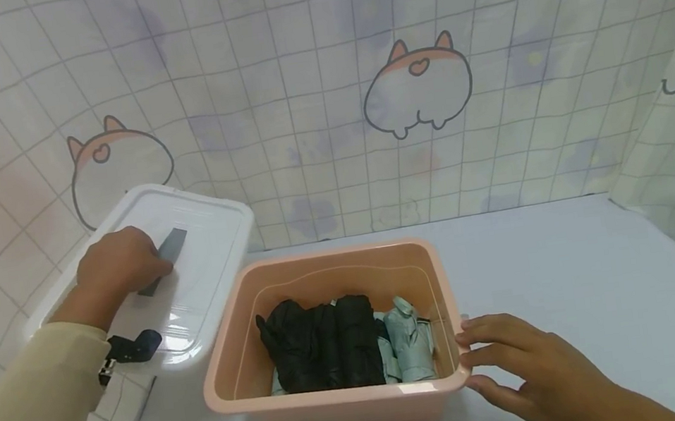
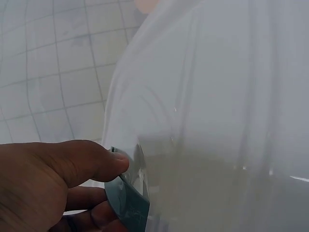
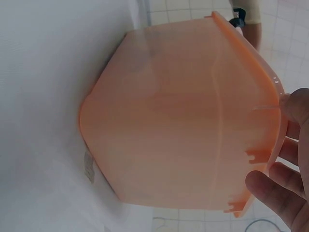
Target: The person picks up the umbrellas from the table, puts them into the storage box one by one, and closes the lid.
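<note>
A peach plastic storage box [image 1: 341, 409] stands uncovered on the white surface. Inside it lie dark folded cloth bundles [image 1: 323, 347] and pale blue-green folded bundles [image 1: 411, 343]. My left hand [image 1: 123, 260] grips the grey-teal handle [image 2: 128, 205] of a translucent white lid [image 1: 206, 235], which is held tilted, up and left of the box. Thumb and fingers pinch that handle in the left wrist view. At the right front corner of the box, my right hand [image 1: 527, 363] holds the rim [image 3: 277, 121], fingertips over it and thumb close below.
A white curtain [image 1: 310, 100] with a grid and cartoon animal prints hangs behind and at both sides. The white tabletop [image 1: 544, 269] stretches out to the right of the box. A dark band [image 1: 131, 348] is worn on the left wrist.
</note>
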Demonstrator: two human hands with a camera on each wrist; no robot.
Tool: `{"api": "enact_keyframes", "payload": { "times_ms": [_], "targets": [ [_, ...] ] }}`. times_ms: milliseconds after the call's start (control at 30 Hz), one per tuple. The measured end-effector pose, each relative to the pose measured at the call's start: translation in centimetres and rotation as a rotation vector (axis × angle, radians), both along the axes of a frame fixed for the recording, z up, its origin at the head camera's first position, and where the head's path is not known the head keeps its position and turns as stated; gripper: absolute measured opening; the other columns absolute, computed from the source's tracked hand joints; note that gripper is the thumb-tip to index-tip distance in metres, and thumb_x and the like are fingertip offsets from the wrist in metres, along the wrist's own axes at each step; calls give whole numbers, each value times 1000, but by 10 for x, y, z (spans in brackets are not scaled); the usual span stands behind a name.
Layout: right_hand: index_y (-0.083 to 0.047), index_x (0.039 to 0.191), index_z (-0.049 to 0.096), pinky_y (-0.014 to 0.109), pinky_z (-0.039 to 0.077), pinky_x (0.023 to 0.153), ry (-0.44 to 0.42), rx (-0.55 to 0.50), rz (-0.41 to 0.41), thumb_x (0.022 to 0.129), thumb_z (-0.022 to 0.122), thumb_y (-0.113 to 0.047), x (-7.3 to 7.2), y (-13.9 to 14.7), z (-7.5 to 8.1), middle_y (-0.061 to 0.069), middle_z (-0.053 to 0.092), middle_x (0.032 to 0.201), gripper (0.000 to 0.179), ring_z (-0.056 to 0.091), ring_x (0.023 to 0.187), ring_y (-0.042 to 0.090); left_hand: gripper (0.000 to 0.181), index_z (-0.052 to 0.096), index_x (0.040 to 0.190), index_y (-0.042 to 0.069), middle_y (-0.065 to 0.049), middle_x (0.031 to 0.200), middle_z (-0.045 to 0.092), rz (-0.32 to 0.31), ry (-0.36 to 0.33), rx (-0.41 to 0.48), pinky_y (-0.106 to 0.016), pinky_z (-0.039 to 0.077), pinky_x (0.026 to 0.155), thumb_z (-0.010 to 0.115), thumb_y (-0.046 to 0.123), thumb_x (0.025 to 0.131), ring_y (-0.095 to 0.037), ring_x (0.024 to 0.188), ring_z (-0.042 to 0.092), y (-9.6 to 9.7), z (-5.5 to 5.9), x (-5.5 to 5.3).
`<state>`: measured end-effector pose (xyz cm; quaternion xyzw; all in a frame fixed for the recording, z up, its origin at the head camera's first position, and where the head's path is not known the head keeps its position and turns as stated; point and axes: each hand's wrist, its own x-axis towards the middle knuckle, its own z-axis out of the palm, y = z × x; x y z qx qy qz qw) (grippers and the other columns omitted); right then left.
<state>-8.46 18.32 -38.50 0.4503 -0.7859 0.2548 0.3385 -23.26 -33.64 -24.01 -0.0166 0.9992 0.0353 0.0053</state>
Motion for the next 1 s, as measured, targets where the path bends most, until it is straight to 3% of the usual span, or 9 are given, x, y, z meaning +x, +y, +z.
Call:
{"api": "enact_keyframes", "payload": {
  "times_ms": [300, 667, 1000],
  "targets": [
    [-19, 99, 74, 18, 43, 99, -19, 9, -13, 106, 52, -44, 0, 0, -1, 1, 67, 120, 34, 65, 111, 23, 26, 75, 85, 6, -6, 74, 63, 0, 18, 6, -39, 42, 54, 71, 31, 84, -28, 69, 56, -3, 7, -4],
    [-18, 100, 74, 17, 42, 100, -18, 4, -2, 106, 53, -43, 0, 0, -1, 1, 67, 120, 33, 65, 111, 23, 26, 75, 82, 8, -4, 72, 65, -28, -11, 3, -40, 42, 55, 69, 33, 84, -28, 69, 57, 1, 17, -4],
    [-18, 99, 74, 18, 45, 97, -7, -7, 4, 105, 54, -43, 0, 1, -2, 1, 67, 119, 32, 66, 110, 24, 38, 75, 101, -2, -6, 78, 68, -58, -60, 27, -39, 46, 57, 71, 32, 85, -27, 71, 60, 15, 7, -3]
  ]
}}
